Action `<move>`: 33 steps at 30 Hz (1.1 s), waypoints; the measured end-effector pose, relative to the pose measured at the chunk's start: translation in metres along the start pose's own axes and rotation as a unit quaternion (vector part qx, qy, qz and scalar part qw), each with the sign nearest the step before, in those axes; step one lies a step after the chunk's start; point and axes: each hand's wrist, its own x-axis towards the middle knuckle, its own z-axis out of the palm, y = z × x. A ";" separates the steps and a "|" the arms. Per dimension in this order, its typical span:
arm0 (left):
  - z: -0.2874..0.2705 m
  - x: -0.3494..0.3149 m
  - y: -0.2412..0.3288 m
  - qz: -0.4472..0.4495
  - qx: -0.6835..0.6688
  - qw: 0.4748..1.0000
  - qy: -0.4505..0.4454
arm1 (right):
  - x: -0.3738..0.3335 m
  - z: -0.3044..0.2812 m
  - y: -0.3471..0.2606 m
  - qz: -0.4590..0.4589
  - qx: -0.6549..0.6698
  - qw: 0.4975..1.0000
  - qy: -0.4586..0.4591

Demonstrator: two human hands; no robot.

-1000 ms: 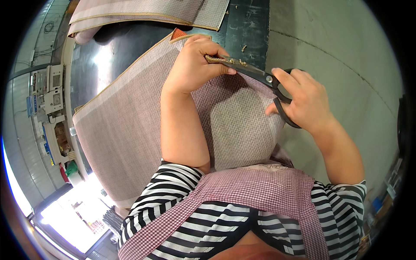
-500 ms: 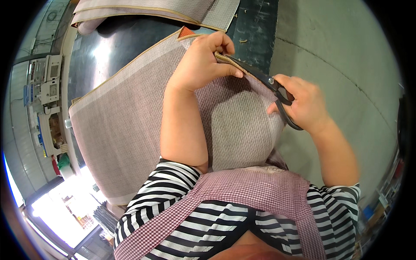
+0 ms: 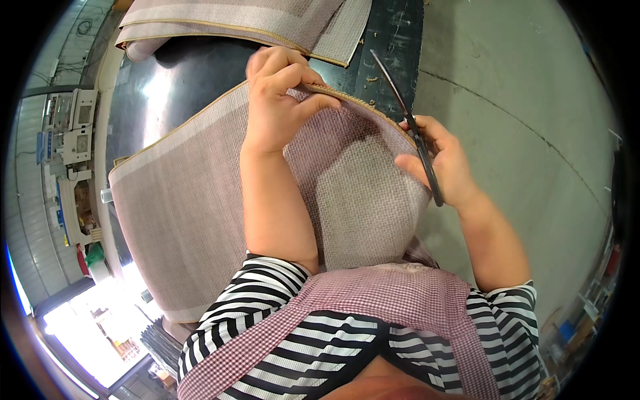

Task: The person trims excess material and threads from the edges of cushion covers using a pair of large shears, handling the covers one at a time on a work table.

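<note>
A woven mat [image 3: 193,200] in greyish pink, bound with a tan edge, drapes from the dark table toward my body. Near its far edge my left hand [image 3: 280,100] pinches the bound border, with the underside folded up toward me. My right hand [image 3: 447,160] is closed round the black handles of a pair of scissors [image 3: 427,161]. Their blades point up and away to the left, look closed, and lie just past the mat's edge. The thumb of that hand is close to the mat's border.
More bound mats [image 3: 233,20] lie stacked at the far end of the dark, shiny table [image 3: 193,73]. Small tan scraps [image 3: 371,79] are scattered near its right edge. Grey floor [image 3: 507,133] stretches to the right. White machines [image 3: 80,127] stand along the left.
My left hand has moved left along the bound edge. The scissors have swung away from the border, their blades now pointing more upward, and my right hand has shifted slightly left.
</note>
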 end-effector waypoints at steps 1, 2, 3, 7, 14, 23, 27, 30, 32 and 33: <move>0.002 -0.001 0.001 -0.014 -0.020 1.000 0.002 | 0.000 -0.001 0.001 -0.020 -0.002 1.000 0.004; 0.003 -0.001 0.000 -0.007 -0.029 0.999 0.013 | 0.002 -0.006 -0.004 -0.085 -0.128 0.988 0.016; 0.004 -0.002 -0.001 -0.001 -0.036 0.999 0.024 | 0.005 -0.013 -0.015 -0.148 -0.251 0.956 0.027; 0.010 -0.002 0.000 0.013 -0.051 0.997 0.050 | 0.007 -0.022 -0.033 -0.240 -0.436 0.866 0.044; 0.010 -0.002 0.000 -0.025 -0.092 0.993 0.067 | 0.010 -0.014 -0.043 -0.236 -0.471 0.848 0.057; 0.009 -0.004 -0.006 -0.033 -0.095 0.993 0.057 | 0.012 -0.014 -0.041 -0.241 -0.499 0.831 0.052; 0.009 -0.004 -0.004 -0.031 -0.090 0.994 0.044 | 0.009 -0.014 -0.033 -0.230 -0.495 0.836 0.056; 0.007 -0.006 -0.006 -0.029 -0.083 0.995 0.036 | 0.010 -0.011 -0.036 -0.249 -0.496 0.829 0.069; 0.006 -0.006 -0.005 -0.039 -0.080 0.995 0.035 | 0.014 -0.008 -0.044 -0.266 -0.502 0.819 0.076; 0.007 -0.005 -0.002 -0.047 -0.079 0.995 0.035 | 0.019 -0.005 -0.049 -0.272 -0.507 0.814 0.076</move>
